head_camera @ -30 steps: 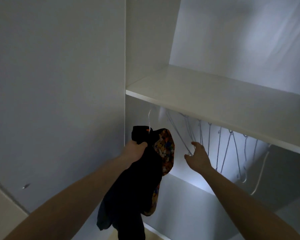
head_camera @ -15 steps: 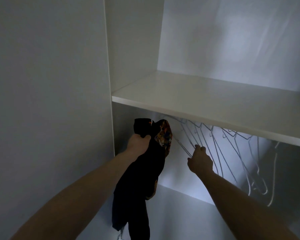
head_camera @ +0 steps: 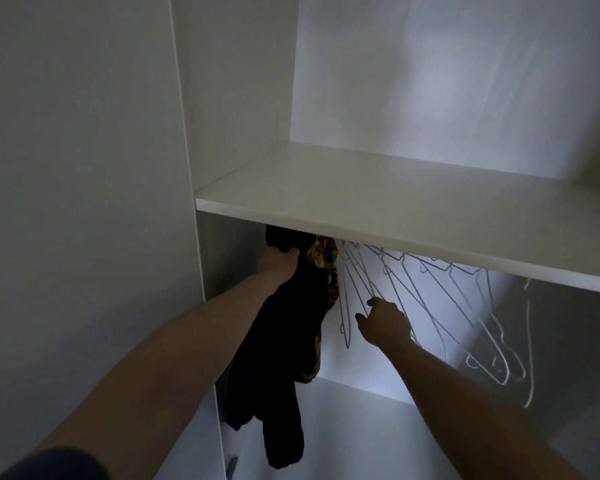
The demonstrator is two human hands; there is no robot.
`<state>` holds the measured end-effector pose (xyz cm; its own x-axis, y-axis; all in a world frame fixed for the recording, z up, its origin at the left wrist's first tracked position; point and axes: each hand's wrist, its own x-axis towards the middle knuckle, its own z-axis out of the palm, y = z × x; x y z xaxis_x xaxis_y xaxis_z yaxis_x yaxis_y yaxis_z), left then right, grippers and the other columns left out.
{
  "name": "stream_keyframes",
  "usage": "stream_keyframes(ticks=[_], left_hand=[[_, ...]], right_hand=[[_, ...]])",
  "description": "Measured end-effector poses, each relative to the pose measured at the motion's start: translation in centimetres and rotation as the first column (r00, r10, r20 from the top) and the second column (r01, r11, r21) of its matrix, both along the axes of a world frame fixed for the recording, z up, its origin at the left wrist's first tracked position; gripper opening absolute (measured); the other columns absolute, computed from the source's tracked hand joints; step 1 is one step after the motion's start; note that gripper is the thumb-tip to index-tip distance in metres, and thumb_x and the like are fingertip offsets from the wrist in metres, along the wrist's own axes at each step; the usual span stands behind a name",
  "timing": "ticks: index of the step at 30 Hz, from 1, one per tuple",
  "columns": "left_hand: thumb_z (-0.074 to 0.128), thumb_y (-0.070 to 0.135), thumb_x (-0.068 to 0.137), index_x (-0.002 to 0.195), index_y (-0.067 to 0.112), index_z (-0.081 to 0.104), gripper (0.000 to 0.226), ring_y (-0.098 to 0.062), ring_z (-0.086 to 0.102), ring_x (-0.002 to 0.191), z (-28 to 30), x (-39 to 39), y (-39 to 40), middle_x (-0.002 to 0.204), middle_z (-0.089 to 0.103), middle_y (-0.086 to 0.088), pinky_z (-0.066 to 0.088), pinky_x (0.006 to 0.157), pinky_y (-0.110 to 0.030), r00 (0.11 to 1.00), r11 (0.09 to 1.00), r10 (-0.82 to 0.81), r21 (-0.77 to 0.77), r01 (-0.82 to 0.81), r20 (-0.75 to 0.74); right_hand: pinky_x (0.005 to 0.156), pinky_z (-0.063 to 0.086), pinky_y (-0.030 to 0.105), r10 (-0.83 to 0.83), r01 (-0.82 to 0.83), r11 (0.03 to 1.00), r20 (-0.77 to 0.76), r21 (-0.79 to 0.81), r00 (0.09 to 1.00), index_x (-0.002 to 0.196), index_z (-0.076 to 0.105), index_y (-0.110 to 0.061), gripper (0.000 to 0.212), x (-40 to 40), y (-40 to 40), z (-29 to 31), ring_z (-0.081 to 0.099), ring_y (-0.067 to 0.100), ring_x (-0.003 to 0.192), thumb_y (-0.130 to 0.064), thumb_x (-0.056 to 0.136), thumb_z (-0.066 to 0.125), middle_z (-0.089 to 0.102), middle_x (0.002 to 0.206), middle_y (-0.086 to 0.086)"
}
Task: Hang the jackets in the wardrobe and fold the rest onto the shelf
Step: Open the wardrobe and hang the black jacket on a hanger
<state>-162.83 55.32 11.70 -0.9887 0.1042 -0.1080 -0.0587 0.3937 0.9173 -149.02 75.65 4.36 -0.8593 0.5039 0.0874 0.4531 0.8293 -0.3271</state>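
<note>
A soft black jacket [head_camera: 284, 341] is clutched in the left grip [head_camera: 278, 263] under the smooth shelf [head_camera: 378, 202]; thin wire hangers [head_camera: 413, 296] are touched by the right grip [head_camera: 383, 322], fingers loosely spread.

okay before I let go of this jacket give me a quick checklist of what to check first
1. Left hand grips the black jacket near its top: ok.
2. Jacket's hanger hooked on the rail: cannot tell, the white shelf hides it.
3. Right hand holds the wire hangers aside from the jacket: ok.
4. Gap open beside the jacket: ok, hangers fan away rightward.
5. Jacket hangs free below: ok, its lower end dangles clear of the wardrobe floor.
</note>
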Motion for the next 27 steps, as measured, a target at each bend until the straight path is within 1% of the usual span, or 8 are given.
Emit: stream_keyframes(ticks=[3, 8, 11, 15, 17, 20, 22, 27], left_hand=[[0.054, 0.038, 0.101, 0.082, 0.008, 0.054, 0.035, -0.022, 0.053, 0.065, 0.1, -1.0, 0.5, 0.075, 0.052, -0.007, 0.037, 0.056, -0.03, 0.999, 0.999, -0.009, -0.033, 0.01, 0.031], [0.052, 0.041, 0.101, 0.122, 0.001, 0.061, 0.046, -0.03, 0.064, 0.093, -0.8, -1.9, 1.3, 0.109, 0.064, -0.015, 0.049, 0.068, -0.03, 0.997, 0.993, -0.039, -0.105, 0.046, 0.065], [0.052, 0.04, 0.102, 0.12, 0.001, 0.062, 0.045, -0.021, 0.058, 0.072, -1.6, -2.1, 1.6, 0.09, 0.06, -0.008, 0.041, 0.052, -0.028, 0.995, 0.985, -0.055, -0.16, 0.067, 0.078], [0.051, 0.041, 0.103, 0.12, -0.001, 0.063, 0.046, -0.019, 0.055, 0.066, -2.7, -2.7, 1.6, 0.082, 0.057, -0.006, 0.041, 0.052, -0.028, 0.994, 0.972, -0.072, -0.217, 0.089, 0.086], [0.05, 0.043, 0.103, 0.127, -0.001, 0.059, 0.051, -0.023, 0.06, 0.076, -2.8, -3.0, 1.4, 0.093, 0.062, -0.01, 0.049, 0.061, -0.03, 0.992, 0.965, -0.091, -0.24, 0.109, 0.084], [0.051, 0.05, 0.102, 0.135, 0.0, 0.056, 0.061, -0.034, 0.064, 0.108, -3.0, -3.2, 1.0, 0.125, 0.064, -0.018, 0.056, 0.094, -0.04, 0.989, 0.96, -0.111, -0.248, 0.131, 0.094], [0.051, 0.057, 0.1, 0.134, 0.003, 0.058, 0.065, -0.033, 0.065, 0.11, -3.2, -3.3, 0.7, 0.127, 0.065, -0.016, 0.055, 0.097, -0.04, 0.987, 0.953, -0.139, -0.259, 0.155, 0.078], [0.047, 0.061, 0.101, 0.139, 0.007, 0.057, 0.067, -0.034, 0.065, 0.114, -2.6, -2.7, -0.3, 0.132, 0.065, -0.015, 0.054, 0.096, -0.038, 0.977, 0.929, -0.198, -0.304, 0.212, 0.075]], right_hand=[[0.083, 0.049, 0.033, -0.016, 0.016, 0.999, -0.016, -0.046, 1.0, 0.134, 0.061, -0.012, 0.051, -0.4, -0.6, -0.2, 0.067, 0.029, 0.114, -0.05, 0.099, 0.059, 0.069, 0.125, 0.009], [0.077, 0.049, 0.031, -0.005, -0.001, 0.991, -0.044, -0.132, 0.999, 0.126, 0.065, -0.009, 0.052, -1.3, -2.1, -0.3, 0.07, 0.029, 0.103, -0.052, 0.099, 0.058, 0.072, 0.114, 0.011], [0.074, 0.057, 0.03, 0.015, -0.014, 0.984, 0.006, -0.178, 1.0, 0.113, 0.067, -0.01, 0.041, -2.1, -3.3, -0.6, 0.072, 0.024, 0.087, -0.047, 0.098, 0.061, 0.073, 0.098, 0.007], [0.072, 0.063, 0.035, 0.016, -0.003, 0.964, 0.047, -0.267, 0.999, 0.1, 0.07, -0.007, 0.015, -2.9, -4.2, -1.2, 0.076, 0.024, 0.084, -0.022, 0.095, 0.067, 0.075, 0.091, 0.008], [0.069, 0.066, 0.039, 0.0, -0.002, 0.931, -0.006, -0.366, 1.0, 0.094, 0.07, -0.007, 0.013, -2.8, -4.6, -1.3, 0.076, 0.021, 0.07, -0.018, 0.098, 0.063, 0.075, 0.079, 0.009], [0.062, 0.065, 0.039, -0.039, -0.01, 0.914, -0.111, -0.406, 0.993, 0.091, 0.07, -0.006, 0.029, -2.1, -5.5, -1.0, 0.073, 0.02, 0.058, -0.024, 0.105, 0.052, 0.073, 0.069, 0.009], [0.061, 0.064, 0.038, -0.049, -0.022, 0.916, -0.167, -0.4, 0.985, 0.092, 0.072, -0.005, 0.032, -1.6, -6.2, -0.8, 0.072, 0.021, 0.057, -0.023, 0.106, 0.05, 0.072, 0.067, 0.009], [0.047, 0.049, 0.016, -0.054, -0.062, 0.896, -0.249, -0.439, 0.967, 0.095, 0.074, -0.011, 0.032, -0.2, -8.2, 0.6, 0.068, 0.012, 0.052, -0.026, 0.108, 0.048, 0.068, 0.063, -0.001]])
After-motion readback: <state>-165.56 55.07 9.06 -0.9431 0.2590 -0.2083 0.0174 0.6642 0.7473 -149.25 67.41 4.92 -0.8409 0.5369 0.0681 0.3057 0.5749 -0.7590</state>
